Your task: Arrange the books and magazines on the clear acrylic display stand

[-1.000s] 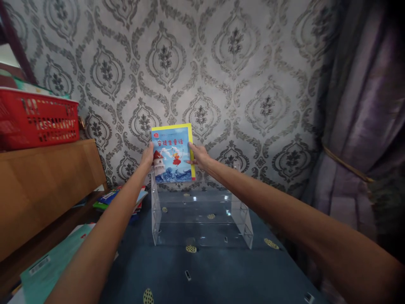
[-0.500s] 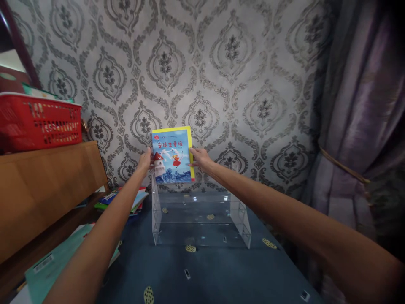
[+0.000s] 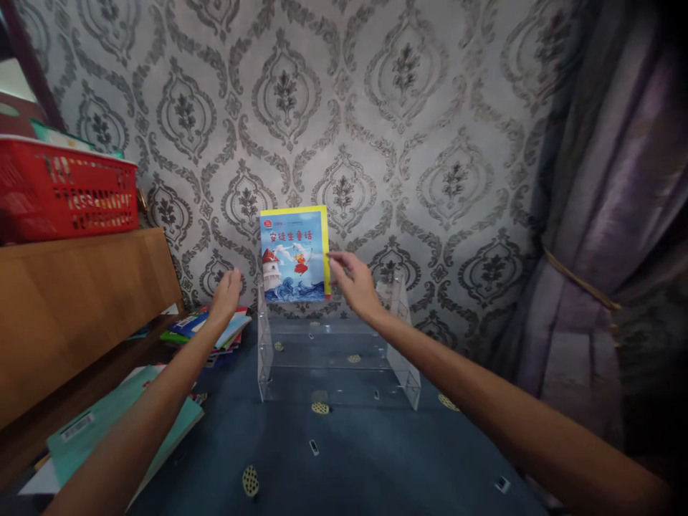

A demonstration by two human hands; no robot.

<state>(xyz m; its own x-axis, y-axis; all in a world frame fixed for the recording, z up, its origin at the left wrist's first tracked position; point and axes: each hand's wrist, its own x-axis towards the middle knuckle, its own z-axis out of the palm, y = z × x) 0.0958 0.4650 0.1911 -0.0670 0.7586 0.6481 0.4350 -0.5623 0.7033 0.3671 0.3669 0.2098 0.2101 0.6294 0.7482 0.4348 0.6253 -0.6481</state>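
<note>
A storybook [image 3: 294, 254] with a blue cover and a yellow border stands upright in the top tier of a clear acrylic rack [image 3: 405, 358], at its left end. My left hand [image 3: 228, 292] is apart from the book, to its left, with fingers stretched out and nothing in them. At the book's right edge is my right hand [image 3: 355, 281], fingers loosely spread. Its fingertips are at the yellow border; whether they touch it I cannot tell.
To the left lie a stack of books [image 3: 215, 330] and a teal book [image 3: 91, 430]. A red basket [image 3: 69, 186] sits on a wooden cabinet [image 3: 86, 308]. Patterned wallpaper [image 3: 344, 107] is behind the rack; a tied curtain [image 3: 580, 308] hangs at the right.
My left hand has let go of the book and moved away to the left. The right hand has loosened its hold at the right edge. The book stays standing in the rack.
</note>
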